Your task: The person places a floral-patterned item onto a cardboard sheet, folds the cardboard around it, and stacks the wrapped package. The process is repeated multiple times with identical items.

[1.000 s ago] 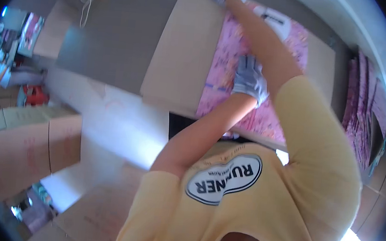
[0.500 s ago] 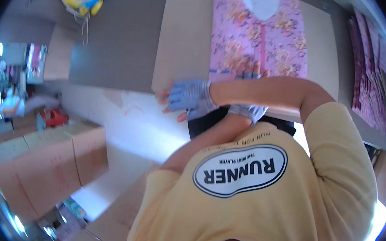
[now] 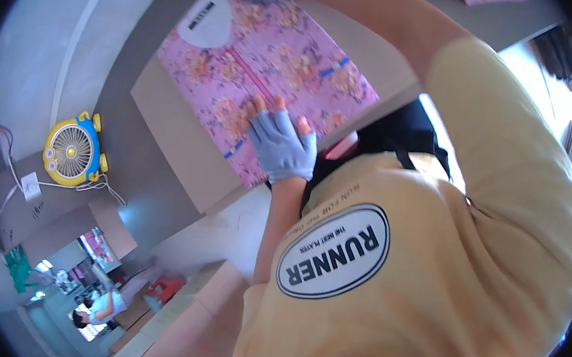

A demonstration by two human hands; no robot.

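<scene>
One pink floral garment (image 3: 268,73) lies on one cardboard sheet (image 3: 172,140); one yellow-and-blue fan (image 3: 72,151); two gloved hands (image 3: 281,147).

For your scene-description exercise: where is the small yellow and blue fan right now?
In the head view the yellow and blue fan sits at far left, left of the brown board holding the pink floral garment.

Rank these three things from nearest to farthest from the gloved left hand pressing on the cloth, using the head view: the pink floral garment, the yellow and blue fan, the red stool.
1. Pink floral garment: directly under the left hand, touching it.
2. Yellow and blue fan: off to the hand's left, on the grey surface.
3. Red stool: far below, on the floor at lower left.
</scene>
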